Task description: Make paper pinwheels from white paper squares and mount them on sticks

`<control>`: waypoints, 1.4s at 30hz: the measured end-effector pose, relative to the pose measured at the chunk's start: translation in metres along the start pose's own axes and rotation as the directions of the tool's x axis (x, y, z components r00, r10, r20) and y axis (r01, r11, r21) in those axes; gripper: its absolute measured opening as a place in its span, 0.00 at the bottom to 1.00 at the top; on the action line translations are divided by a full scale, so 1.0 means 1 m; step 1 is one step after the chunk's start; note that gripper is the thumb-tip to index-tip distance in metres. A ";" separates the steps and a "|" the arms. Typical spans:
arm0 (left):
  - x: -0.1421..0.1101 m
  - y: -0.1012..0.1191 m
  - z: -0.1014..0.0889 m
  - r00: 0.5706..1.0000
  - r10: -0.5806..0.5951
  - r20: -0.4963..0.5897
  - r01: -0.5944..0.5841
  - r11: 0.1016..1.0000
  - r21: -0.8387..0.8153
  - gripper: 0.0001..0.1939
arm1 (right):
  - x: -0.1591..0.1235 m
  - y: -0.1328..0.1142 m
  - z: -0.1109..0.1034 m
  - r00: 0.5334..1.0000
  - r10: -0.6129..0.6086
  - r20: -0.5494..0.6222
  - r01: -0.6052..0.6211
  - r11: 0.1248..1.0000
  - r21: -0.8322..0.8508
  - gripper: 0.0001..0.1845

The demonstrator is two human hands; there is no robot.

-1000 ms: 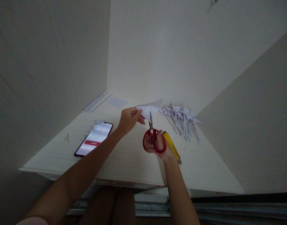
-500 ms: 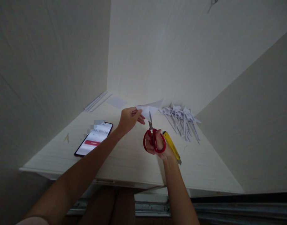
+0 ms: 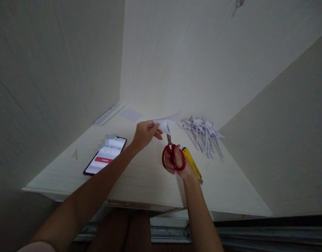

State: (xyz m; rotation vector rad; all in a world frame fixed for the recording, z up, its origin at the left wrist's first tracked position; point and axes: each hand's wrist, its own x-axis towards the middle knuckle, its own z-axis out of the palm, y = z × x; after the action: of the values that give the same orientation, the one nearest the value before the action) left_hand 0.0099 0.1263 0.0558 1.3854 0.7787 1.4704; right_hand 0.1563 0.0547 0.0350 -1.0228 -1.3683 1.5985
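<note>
Between the thumb and fingers of my left hand (image 3: 147, 134) is a piece of white paper (image 3: 164, 124), raised above the table and spreading out to the right. My right hand (image 3: 180, 164) grips red-handled scissors (image 3: 173, 157), with the thumb and fingers through the loops. The scissor blades point away from me and meet the paper's lower edge, just right of my left fingertips. A yellow box cutter (image 3: 192, 164) lies on the table beside my right hand, partly hidden by the wrist.
A phone (image 3: 108, 157) showing a timer lies left of my left forearm. Paper pinwheel-like shapes on sticks (image 3: 203, 134) are heaped at the back right. White paper sticks (image 3: 107, 113) and a flat paper square (image 3: 131, 114) lie back left. Walls enclose the table (image 3: 150, 182).
The scissor handles have drawn slightly closer together, so the blades have closed a little on the paper. The paper's right tip has shifted slightly left. My left hand holds its place.
</note>
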 end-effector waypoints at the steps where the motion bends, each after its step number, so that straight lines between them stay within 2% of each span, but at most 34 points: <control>1: 0.000 0.000 0.000 1.000 -0.004 0.002 0.004 1.000 -0.003 0.11 | 0.000 -0.001 0.001 1.000 -0.009 0.009 0.009 1.000 -0.004 0.30; 10: 0.002 -0.005 -0.001 1.000 -0.005 -0.006 0.005 1.000 -0.025 0.12 | 0.001 -0.005 0.005 1.000 -0.008 0.017 0.008 1.000 0.002 0.31; 17: 0.004 -0.006 -0.005 0.992 0.033 -0.123 -0.027 0.999 0.046 0.13 | -0.011 0.005 0.007 0.999 0.045 0.024 -0.046 0.998 0.039 0.34; 19: 0.005 -0.007 -0.007 0.985 0.048 -0.164 -0.032 0.995 0.094 0.12 | -0.018 0.007 0.006 1.000 0.014 -0.011 -0.014 1.000 -0.015 0.33; 21: 0.005 -0.007 -0.009 0.979 0.074 -0.187 -0.047 0.989 0.143 0.09 | -0.023 0.004 0.002 0.988 -0.093 -0.123 0.081 0.991 -0.105 0.29; 22: 0.005 -0.007 -0.010 0.979 0.088 -0.186 -0.059 0.985 0.160 0.07 | -0.024 0.001 -0.001 0.960 -0.168 -0.222 0.134 0.978 -0.162 0.26; 23: 0.005 -0.006 -0.011 0.979 0.099 -0.176 -0.068 0.983 0.171 0.06 | -0.024 -0.003 -0.004 0.908 -0.248 -0.337 0.179 0.958 -0.224 0.23; 25: 0.004 -0.004 -0.011 0.986 0.094 -0.139 -0.068 0.981 0.183 0.05 | -0.022 -0.013 -0.010 0.738 -0.396 -0.546 0.239 0.911 -0.337 0.18; 26: 0.004 -0.003 -0.011 0.990 0.081 -0.117 -0.058 0.980 0.192 0.04 | -0.020 -0.017 -0.014 0.659 -0.451 -0.602 0.262 0.888 -0.379 0.17; 27: 0.003 -0.002 -0.011 0.993 0.067 -0.100 -0.046 0.978 0.203 0.04 | -0.017 -0.020 -0.016 0.613 -0.491 -0.620 0.279 0.868 -0.411 0.16; 28: 0.003 -0.001 -0.011 0.995 0.058 -0.087 -0.038 0.976 0.214 0.05 | -0.014 -0.022 -0.018 0.598 -0.520 -0.610 0.289 0.850 -0.441 0.16; 32: 0.002 -0.002 -0.009 0.996 0.088 -0.029 -0.079 0.972 0.223 0.08 | 0.002 -0.018 -0.019 0.661 -0.557 -0.504 0.242 0.793 -0.559 0.17; 35: 0.002 -0.006 -0.007 0.995 0.093 0.021 -0.095 0.977 0.192 0.08 | 0.013 -0.011 -0.015 0.630 -0.573 -0.523 0.224 0.780 -0.584 0.13; 36: 0.003 -0.007 -0.006 0.996 0.081 0.041 -0.087 0.981 0.172 0.08 | 0.016 -0.010 -0.014 0.617 -0.569 -0.543 0.228 0.790 -0.569 0.12; 38: 0.003 -0.008 -0.005 0.996 0.050 0.073 -0.059 0.991 0.118 0.10 | 0.019 -0.009 -0.012 0.621 -0.532 -0.576 0.241 0.828 -0.506 0.13; 42: 0.004 -0.004 -0.004 0.999 0.001 0.047 -0.002 1.000 0.021 0.14 | 0.020 -0.011 -0.009 0.677 -0.425 -0.601 0.283 0.904 -0.321 0.17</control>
State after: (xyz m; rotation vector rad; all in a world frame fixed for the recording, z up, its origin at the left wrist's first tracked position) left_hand 0.0070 0.1324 0.0527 1.4313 0.7654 1.4297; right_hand 0.1574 0.0777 0.0433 -1.1976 -1.1342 0.6890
